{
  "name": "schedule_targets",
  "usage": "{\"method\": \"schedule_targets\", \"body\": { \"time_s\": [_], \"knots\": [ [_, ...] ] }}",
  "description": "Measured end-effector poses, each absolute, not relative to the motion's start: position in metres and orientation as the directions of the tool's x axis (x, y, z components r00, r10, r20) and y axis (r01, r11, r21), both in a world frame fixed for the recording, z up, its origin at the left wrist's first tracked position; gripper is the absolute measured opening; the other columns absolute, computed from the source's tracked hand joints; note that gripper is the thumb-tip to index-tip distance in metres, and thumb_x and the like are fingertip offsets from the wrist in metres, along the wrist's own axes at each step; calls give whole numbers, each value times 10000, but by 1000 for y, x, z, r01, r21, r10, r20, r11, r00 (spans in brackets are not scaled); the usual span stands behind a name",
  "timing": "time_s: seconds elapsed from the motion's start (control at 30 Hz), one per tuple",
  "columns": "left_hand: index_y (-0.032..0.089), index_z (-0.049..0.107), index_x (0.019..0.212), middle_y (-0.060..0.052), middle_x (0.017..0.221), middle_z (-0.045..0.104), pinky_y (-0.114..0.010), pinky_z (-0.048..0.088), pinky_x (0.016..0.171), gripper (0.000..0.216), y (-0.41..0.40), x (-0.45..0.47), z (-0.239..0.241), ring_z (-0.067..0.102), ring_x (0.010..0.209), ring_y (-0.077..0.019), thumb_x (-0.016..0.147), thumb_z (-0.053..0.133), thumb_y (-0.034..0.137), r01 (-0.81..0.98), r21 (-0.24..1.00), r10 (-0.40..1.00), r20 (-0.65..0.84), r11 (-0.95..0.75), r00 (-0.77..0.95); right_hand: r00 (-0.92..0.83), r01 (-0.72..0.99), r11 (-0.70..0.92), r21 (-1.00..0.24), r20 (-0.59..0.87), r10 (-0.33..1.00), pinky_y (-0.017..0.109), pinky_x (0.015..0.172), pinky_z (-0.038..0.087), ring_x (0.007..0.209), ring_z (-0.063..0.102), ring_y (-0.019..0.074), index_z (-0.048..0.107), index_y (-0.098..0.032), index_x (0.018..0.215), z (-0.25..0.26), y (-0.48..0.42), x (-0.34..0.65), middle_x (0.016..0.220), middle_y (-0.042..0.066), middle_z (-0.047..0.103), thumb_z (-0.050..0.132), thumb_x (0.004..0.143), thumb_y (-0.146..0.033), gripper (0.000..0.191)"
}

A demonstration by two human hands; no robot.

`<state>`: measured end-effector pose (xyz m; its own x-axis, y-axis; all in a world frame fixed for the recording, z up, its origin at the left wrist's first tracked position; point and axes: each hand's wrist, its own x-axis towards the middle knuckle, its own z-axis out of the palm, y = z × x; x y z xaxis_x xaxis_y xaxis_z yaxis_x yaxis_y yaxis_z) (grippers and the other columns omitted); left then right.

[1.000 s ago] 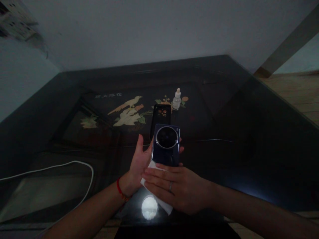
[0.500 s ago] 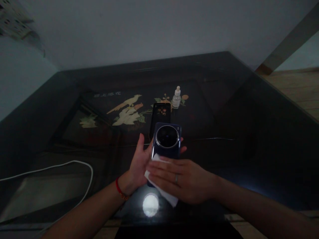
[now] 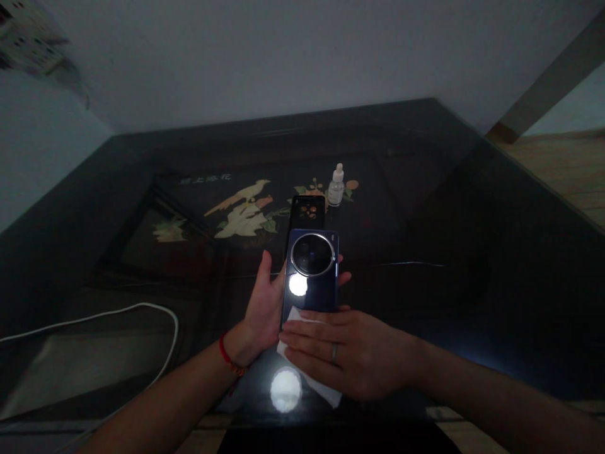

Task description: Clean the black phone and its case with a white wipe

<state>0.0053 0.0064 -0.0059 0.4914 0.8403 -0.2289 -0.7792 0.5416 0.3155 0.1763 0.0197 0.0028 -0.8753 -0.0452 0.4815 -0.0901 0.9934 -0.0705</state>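
A dark blue smartphone [image 3: 317,293] with a large round camera ring lies back up across my left hand [image 3: 265,306]. The left fingers pass beneath it and their tips show at its right edge; the thumb stands out to the left. My right hand [image 3: 350,353], with a ring on one finger, presses a white cloth [image 3: 295,315] flat against the lower part of the phone's back. Just beyond the phone a black phone case [image 3: 307,214] lies on the table, partly covered by the phone. Light glares off the phone below the camera ring.
A small dropper bottle [image 3: 336,189] stands upright behind the case on the glossy dark table [image 3: 401,139], which has a bird and flower picture. A white cable [image 3: 142,305] curves across the left side. Power strips [image 3: 33,50] show at the upper left.
My right hand and the cloth have slid down the phone's back, baring more of it. The phone has shifted slightly left and tilted, and now catches a bright reflection.
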Motion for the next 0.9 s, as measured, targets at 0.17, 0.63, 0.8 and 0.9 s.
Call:
{"method": "schedule_targets", "body": {
  "time_s": [0.17,0.63,0.8,0.9],
  "knots": [
    [204,345,1437,-143,1379,499,-466,375,1002,794,9,6,-3,495,1217,-336,828,283,709,-745,320,806,-328,585,492,-820,159,981,-115,538,196,388,1054,434,1272,472,241,551,-22,1222,2,30,184,1286,143,584,346,963,-108,341],
    [237,245,1467,-127,1413,472,-624,316,994,804,10,-1,0,400,1304,-366,829,209,724,-813,346,884,-164,467,438,-825,-234,962,-141,553,-119,335,1080,409,1168,575,190,637,-52,1094,4,17,176,1178,106,662,365,960,-119,312],
    [187,298,1451,-135,1348,535,-484,316,1043,755,11,0,1,483,1242,-313,875,181,661,-783,376,862,-325,495,388,-732,113,970,-217,642,229,462,1089,380,1309,426,230,552,-7,1198,5,40,192,1243,181,606,316,961,-87,344],
    [222,324,1439,-119,1351,534,-468,325,1036,726,11,0,1,497,1228,-301,886,112,642,-784,358,852,-343,508,396,-774,156,971,-182,588,235,463,1096,367,1325,401,235,532,-17,1232,0,44,193,1281,173,580,348,954,-85,340]
  ]
}}
